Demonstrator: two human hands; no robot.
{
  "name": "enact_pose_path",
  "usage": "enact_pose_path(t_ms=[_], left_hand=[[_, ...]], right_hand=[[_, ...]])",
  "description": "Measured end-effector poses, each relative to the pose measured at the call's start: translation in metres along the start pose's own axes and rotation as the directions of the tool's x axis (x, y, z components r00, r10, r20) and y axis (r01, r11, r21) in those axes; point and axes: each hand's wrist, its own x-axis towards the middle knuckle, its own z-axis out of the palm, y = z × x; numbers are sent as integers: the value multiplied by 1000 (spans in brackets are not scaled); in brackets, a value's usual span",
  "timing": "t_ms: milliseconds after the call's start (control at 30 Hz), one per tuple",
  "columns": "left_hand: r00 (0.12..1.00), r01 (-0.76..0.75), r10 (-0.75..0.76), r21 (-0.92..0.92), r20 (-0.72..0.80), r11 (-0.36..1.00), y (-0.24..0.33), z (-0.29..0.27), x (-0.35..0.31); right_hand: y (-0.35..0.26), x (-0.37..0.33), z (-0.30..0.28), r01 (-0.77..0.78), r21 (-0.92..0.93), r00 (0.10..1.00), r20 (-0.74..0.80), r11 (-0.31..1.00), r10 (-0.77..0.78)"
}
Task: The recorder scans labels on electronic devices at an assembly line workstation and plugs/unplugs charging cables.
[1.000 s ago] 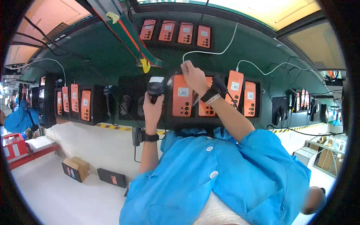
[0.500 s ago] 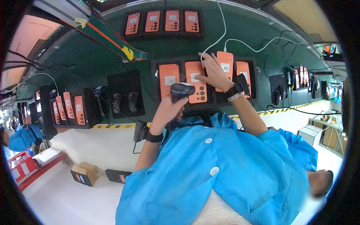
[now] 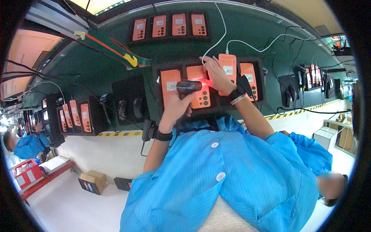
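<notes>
Emitting red light (image 3: 206, 82), black scanner (image 3: 188, 86) is gripped by fingers of left hand (image 3: 176, 110). Light is cast across orange phone (image 3: 203, 101), 2nd from left in row of 4, in black tray (image 3: 260, 83) on green desk (image 3: 174, 48), and onto right hand (image 3: 219, 79). Right hand is laid over phone's upper right, beside white cable (image 3: 225, 30); whether cable is pinched by right fingers cannot be told.

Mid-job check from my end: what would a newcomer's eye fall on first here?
First, the red glow in front of the black handheld scanner in the left hand, falling by the right hand on an orange phone in the near black tray. Then the bright blue jacket, filling the lower middle, and the row of four orange phones near the top.
</notes>
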Motion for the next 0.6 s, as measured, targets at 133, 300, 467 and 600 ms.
enact_pose_path(t_ms=[133, 300, 467, 600], left_hand=[[998, 63, -63, 50, -6, 997, 0, 0, 3], [960, -173, 222, 265, -169, 949, 1, -16, 4], [651, -70, 490, 597, -579, 799, -2, -73, 28], [676, 65, 353, 530, -646, 846, -25, -107, 56]], right_hand=[[3, -1, 3, 9, 43, 1000, -9, 999, -8], [-13, -5, -4, -70, -16, 997, -19, 997, 70], [-64, -31, 2, -419, 59, 903, 135, 906, 409], [-84, -39, 27, -305, -86, 950, -93, 948, 298]])
